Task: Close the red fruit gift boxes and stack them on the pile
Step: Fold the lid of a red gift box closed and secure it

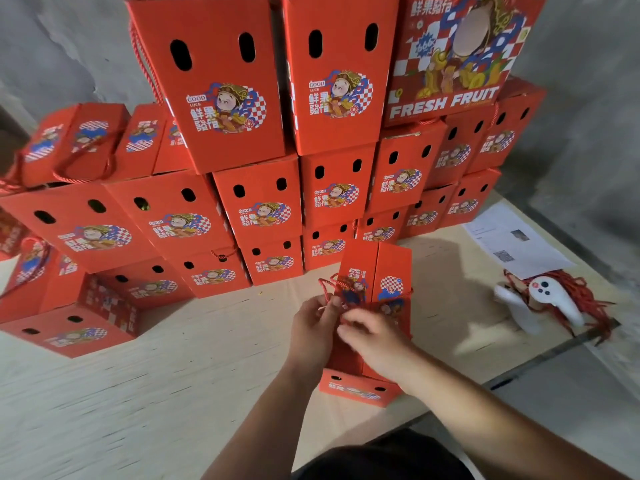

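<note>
**Both hands at the box's rope handle**

A red gift box (375, 271) stands on the wooden table (173, 375) just before the pile (259, 202), top flaps together. The left hand (313, 329) pinches its red cord (327, 289); the right hand (372, 336), blurred, curls on the cord beside it.

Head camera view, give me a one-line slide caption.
Both hands, left and right, work the rope handle on a red gift box before the stacked pile.

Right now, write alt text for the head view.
Both hands, left hand and right hand, work at the red cord handle atop a red gift box on a wooden table. Behind rises a stacked pile of boxes.
</note>
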{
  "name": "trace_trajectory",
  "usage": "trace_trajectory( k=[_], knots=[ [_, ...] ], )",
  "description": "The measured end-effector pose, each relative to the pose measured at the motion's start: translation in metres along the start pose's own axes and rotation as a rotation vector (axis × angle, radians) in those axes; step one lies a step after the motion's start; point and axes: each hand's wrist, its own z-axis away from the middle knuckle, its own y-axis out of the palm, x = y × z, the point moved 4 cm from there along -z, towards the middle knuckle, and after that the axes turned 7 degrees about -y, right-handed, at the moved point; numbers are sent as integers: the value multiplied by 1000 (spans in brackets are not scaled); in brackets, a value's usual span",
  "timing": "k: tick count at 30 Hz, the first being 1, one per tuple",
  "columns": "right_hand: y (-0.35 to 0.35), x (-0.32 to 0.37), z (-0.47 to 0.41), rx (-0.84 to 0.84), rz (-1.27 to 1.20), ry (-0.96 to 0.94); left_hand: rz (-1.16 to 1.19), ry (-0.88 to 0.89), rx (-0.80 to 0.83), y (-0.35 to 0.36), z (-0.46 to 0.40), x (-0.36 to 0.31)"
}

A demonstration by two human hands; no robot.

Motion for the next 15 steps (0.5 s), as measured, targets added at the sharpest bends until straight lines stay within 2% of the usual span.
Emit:
trace_trajectory(
  k=[2,4,6,8,10,12,13,15],
  knots=[
    [-4,2,-3,-159,-337,114,-33,99,-6,2,8,-15],
    [-3,14,-8,-126,-581,114,-82,265,61,8,19,-37],
    [-4,30,-9,-80,-685,8,-332,516,79,16,29,-62],
    [-11,36,-11,-92,-744,-15,-603,732,-52,17,36,-80],
    [-24,44,-15,-46,-765,18,-661,834,-244,6,37,-90],
    [-45,54,-22,9,-650,74,-516,802,-351,-11,33,-89],
    [-61,63,-26,4,-608,74,-397,711,-357,-21,26,-84],
    [-99,97,-32,-54,-730,-50,-236,448,-292,-33,11,-70]
  ],
)
